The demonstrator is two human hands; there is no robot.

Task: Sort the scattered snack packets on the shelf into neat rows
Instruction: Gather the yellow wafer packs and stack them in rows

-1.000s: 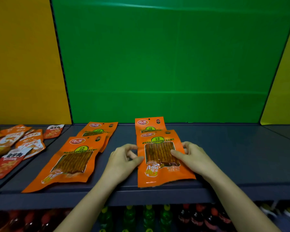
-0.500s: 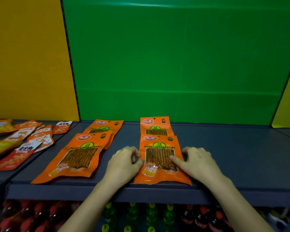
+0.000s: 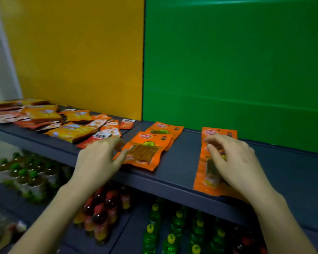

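Orange packets [image 3: 144, 153], label writing blurred, illegible

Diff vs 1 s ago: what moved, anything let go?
The left hand let go of the right front packet and moved left to touch the left front packet. The right hand stays on the right front packet. Rear packets look unmoved; the camera swung left.

From here the shelf [image 3: 182, 162] reads dark, matt and smooth; I can't confirm its material. The packets [image 3: 145, 153] are glossy orange plastic film with clear windows. The pouches [image 3: 70, 131] at the shelf's left end shine likewise. The bottles [image 3: 171, 239] below look like shiny clear plastic. The panels [image 3: 228, 61] behind are smooth and faintly sheened.
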